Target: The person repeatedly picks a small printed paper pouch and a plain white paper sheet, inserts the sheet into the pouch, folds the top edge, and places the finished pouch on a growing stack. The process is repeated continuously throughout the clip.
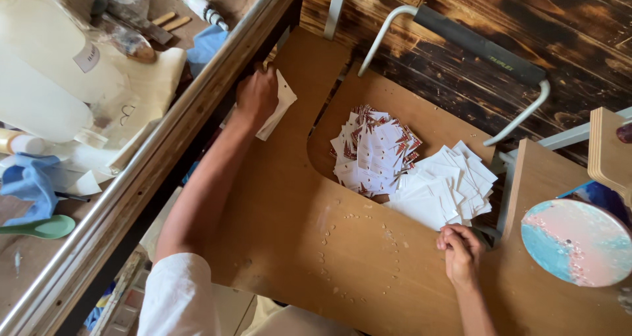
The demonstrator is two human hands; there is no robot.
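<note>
On the brown tabletop [289, 244] we log: left hand [257, 98] gripping a white paper piece [280, 105] at the far edge; right hand [461, 250] curled shut, empty, touching the white card pile [441, 191].

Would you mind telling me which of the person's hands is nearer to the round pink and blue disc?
The right hand, just left of the round pink and blue disc. The left hand is far off, on a white paper by the workbench edge.

Single head view, looking steeply down from above at a wooden board [309, 244] and both forearms, fairly close. Faces forward toward dark plank flooring [526, 20]; workbench [131, 171] along the left.
</note>
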